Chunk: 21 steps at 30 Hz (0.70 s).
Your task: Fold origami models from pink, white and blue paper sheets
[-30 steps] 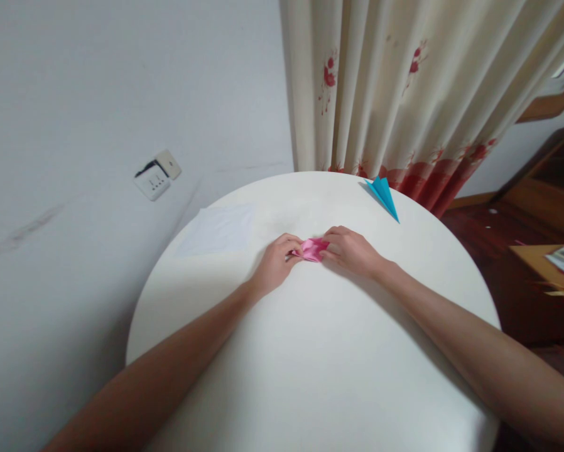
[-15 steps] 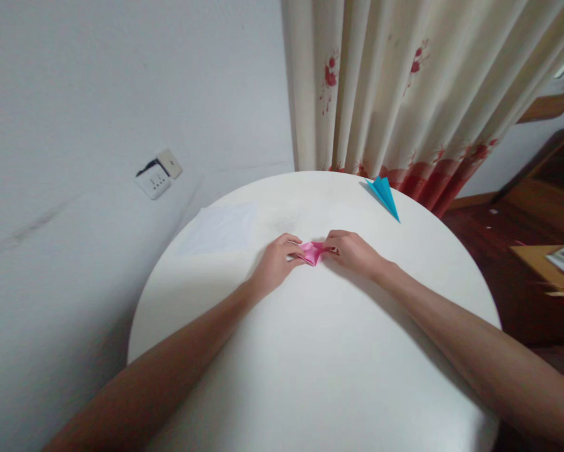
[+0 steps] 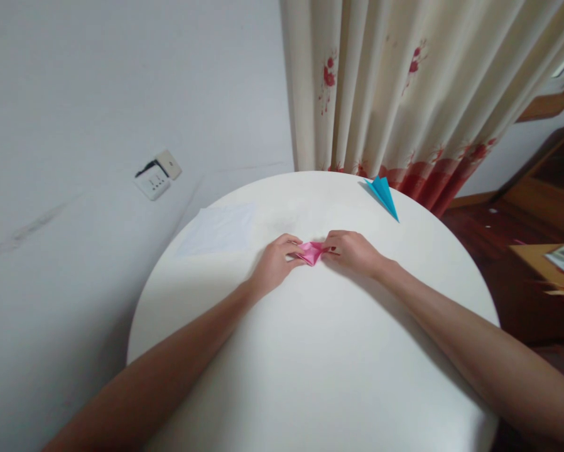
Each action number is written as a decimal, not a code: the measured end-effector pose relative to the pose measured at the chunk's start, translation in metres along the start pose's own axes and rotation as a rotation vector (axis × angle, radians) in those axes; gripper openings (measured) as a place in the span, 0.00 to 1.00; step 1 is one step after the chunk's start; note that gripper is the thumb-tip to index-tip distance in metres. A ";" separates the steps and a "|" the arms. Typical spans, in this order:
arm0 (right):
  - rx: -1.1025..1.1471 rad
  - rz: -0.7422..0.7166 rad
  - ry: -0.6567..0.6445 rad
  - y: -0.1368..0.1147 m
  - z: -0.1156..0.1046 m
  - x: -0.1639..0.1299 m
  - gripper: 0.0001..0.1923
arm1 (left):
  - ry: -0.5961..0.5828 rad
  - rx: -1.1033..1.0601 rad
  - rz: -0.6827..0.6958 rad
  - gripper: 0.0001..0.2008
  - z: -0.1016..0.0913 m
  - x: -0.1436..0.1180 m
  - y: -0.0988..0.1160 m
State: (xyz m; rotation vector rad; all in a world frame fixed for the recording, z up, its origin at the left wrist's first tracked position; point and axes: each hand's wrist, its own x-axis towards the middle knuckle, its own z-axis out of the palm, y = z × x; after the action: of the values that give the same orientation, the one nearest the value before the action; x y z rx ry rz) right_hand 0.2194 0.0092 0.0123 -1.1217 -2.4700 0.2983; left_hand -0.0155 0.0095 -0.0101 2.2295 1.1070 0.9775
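Note:
Between my two hands, over the white round table [image 3: 305,351], is a small folded piece of pink paper [image 3: 312,253]. Its lower edge comes to a point toward me. My left hand [image 3: 278,257] pinches its left side, thumb below and fingers above. My right hand [image 3: 350,250] grips the right corner between thumb and fingertips. The fingers partly cover both ends of the paper, so its full shape is hidden.
A blue paper plane [image 3: 384,196] lies near the table's far right edge. At the far left rests a thin white sheet [image 3: 216,229]. A wall with sockets [image 3: 153,182] borders the left side, and a patterned curtain [image 3: 371,94] hangs behind. A cardboard box [image 3: 536,260] stands right.
Almost nothing differs. The pink paper's creases have shifted very slightly between my fingers, while both hands keep their hold in the same place.

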 end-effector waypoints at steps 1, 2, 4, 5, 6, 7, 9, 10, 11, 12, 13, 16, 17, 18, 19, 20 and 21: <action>-0.010 -0.004 -0.002 0.000 0.000 0.000 0.08 | -0.006 -0.012 0.001 0.07 0.000 0.000 -0.001; -0.021 -0.006 -0.006 0.000 0.000 0.000 0.08 | -0.013 -0.016 0.005 0.07 0.000 0.000 -0.001; -0.050 -0.003 -0.019 0.001 -0.001 0.000 0.08 | -0.026 -0.002 0.024 0.05 0.000 0.000 -0.003; -0.065 0.001 -0.026 0.001 -0.001 0.000 0.07 | -0.031 0.013 0.037 0.04 0.000 -0.001 -0.004; -0.080 0.007 -0.030 0.001 -0.001 0.000 0.07 | -0.033 0.027 0.045 0.03 0.000 -0.001 -0.004; -0.090 0.012 -0.032 0.001 -0.001 0.000 0.07 | -0.031 0.034 0.046 0.03 -0.001 -0.001 -0.004; -0.093 0.012 -0.030 0.000 -0.002 0.001 0.07 | -0.027 0.023 0.026 0.04 -0.001 -0.001 -0.003; -0.087 0.007 -0.028 0.000 -0.002 0.001 0.07 | -0.025 0.013 0.018 0.05 -0.001 0.000 -0.002; -0.080 0.002 -0.026 0.000 -0.002 0.001 0.07 | -0.023 0.001 0.015 0.05 -0.002 0.000 -0.001; -0.071 0.000 -0.023 0.000 -0.003 0.001 0.07 | -0.016 -0.009 0.020 0.05 -0.002 0.000 0.000; -0.061 0.002 -0.016 0.000 -0.004 0.001 0.07 | -0.005 -0.016 0.031 0.04 -0.002 0.001 0.001; -0.026 0.014 0.023 0.002 -0.006 0.000 0.06 | 0.057 -0.033 0.054 0.03 -0.003 0.001 0.002; -0.013 0.009 0.036 0.003 -0.006 0.000 0.06 | 0.077 -0.036 0.054 0.03 -0.003 0.002 0.002; 0.002 -0.003 0.049 0.004 -0.006 0.000 0.06 | 0.089 -0.038 0.054 0.03 -0.003 0.002 0.003; 0.017 -0.020 0.060 0.005 -0.006 0.000 0.06 | 0.095 -0.040 0.055 0.03 -0.003 0.002 0.003; 0.036 -0.040 0.071 0.006 -0.005 0.000 0.06 | 0.097 -0.041 0.057 0.03 -0.003 0.002 0.004; 0.056 -0.060 0.081 0.006 -0.004 0.000 0.06 | 0.097 -0.040 0.062 0.04 -0.004 0.002 0.004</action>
State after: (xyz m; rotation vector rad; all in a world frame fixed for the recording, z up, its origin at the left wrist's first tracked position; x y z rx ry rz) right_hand 0.2258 0.0132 0.0137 -1.0148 -2.4042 0.2959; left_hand -0.0152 0.0092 -0.0040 2.2168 1.0549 1.1339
